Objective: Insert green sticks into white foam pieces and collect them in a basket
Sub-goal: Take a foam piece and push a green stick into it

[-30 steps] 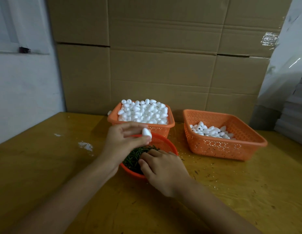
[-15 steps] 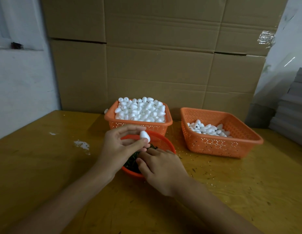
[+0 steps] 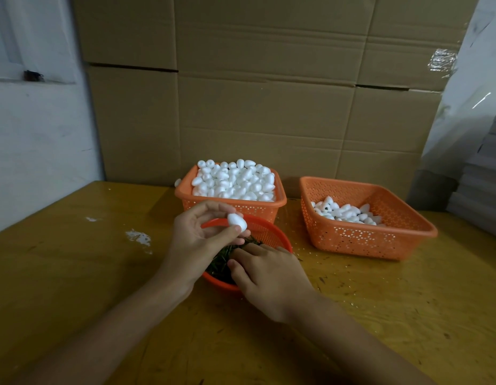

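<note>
My left hand [image 3: 198, 240] pinches a white egg-shaped foam piece [image 3: 237, 221] between thumb and fingers, just above a round orange bowl [image 3: 264, 230]. The bowl holds a pile of green sticks [image 3: 220, 261]. My right hand [image 3: 264, 276] reaches down into that pile with curled fingers; whether it holds a stick is hidden. Behind the bowl an orange basket [image 3: 241, 207] is heaped with plain foam pieces [image 3: 233, 181]. To the right a second orange basket [image 3: 363, 234] holds a smaller batch of foam pieces [image 3: 345, 212], some showing green ends.
Everything sits on a yellow wooden table [image 3: 74, 273] with white specks [image 3: 138, 237] at the left. Stacked cardboard boxes [image 3: 263, 93] form a wall right behind the baskets. Grey stacked sheets [image 3: 482, 184] stand at the far right.
My left hand has held the foam piece over the bowl throughout. My right hand's fingers have stayed in the green sticks, shifting only slightly.
</note>
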{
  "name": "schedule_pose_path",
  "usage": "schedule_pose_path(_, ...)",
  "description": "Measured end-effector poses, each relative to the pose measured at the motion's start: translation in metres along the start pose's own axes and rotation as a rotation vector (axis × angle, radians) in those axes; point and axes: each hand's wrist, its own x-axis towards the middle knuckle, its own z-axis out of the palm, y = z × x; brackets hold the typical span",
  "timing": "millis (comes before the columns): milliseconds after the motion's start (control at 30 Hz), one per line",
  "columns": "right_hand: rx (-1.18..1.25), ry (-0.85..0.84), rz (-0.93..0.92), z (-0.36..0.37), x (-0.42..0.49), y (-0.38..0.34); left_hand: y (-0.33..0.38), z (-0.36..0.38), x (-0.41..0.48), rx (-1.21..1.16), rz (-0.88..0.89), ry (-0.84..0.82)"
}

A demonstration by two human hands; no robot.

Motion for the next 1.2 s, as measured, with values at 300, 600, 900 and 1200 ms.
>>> schedule_pose_path(300, 0.001, -0.007, -0.001, 0.0, -0.001, -0.001, -0.002, -0.002, -0.002, 0.0, 0.033, -0.026)
schedule_pose_path(600, -0.003, 0.006, -0.011, 0.0, -0.001, 0.0, -0.005, -0.002, 0.0, 0.12, 0.123, -0.055)
schedule_pose_path(900, 0.091, 0.004, -0.032, -0.001, -0.001, 0.005, -0.007, -0.003, 0.001, 0.148, 0.164, -0.068)
schedule_pose_path(1200, 0.274, -0.002, -0.018, 0.0, 0.009, 0.016, -0.009, -0.002, 0.003, 0.185, 0.17, -0.07)
